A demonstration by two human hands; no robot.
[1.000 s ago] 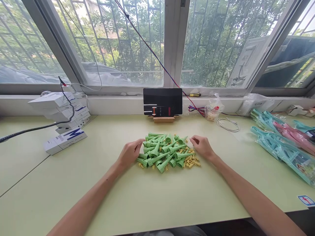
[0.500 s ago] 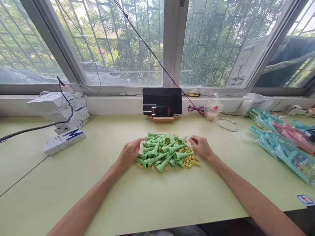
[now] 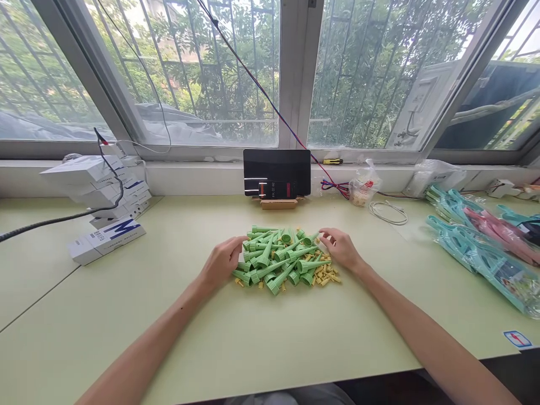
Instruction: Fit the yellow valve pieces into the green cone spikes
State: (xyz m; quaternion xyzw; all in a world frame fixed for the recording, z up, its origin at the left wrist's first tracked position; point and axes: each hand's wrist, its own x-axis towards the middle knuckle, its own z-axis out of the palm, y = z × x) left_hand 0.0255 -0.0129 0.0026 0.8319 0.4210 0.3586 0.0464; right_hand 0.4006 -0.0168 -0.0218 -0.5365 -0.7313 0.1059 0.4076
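A heap of green cone-shaped plastic spikes [image 3: 270,256], each with a wide ribbed collar, lies on the table between my hands. Small yellow plastic pieces [image 3: 327,274] are scattered among them, mostly at the heap's right edge. My left hand [image 3: 221,260] rests against the left side of the heap, fingers stretched toward the cones and thumb bent below; its fingertips are partly hidden. At the upper right edge, my right hand [image 3: 341,247] has its fingers apart beside the tip of a green cone. I see nothing held in it.
A black tablet [image 3: 277,163] with a phone [image 3: 278,190] before it stands on a cardboard support at the back. White boxes [image 3: 107,241] are stacked left. Coiled cable [image 3: 388,212], a plastic bag [image 3: 365,185] and wrapped blue-green items [image 3: 481,259] lie right.
My right hand has shifted slightly left and up along the heap, and its fingers have spread. My left hand stays in place. The view has moved a little.
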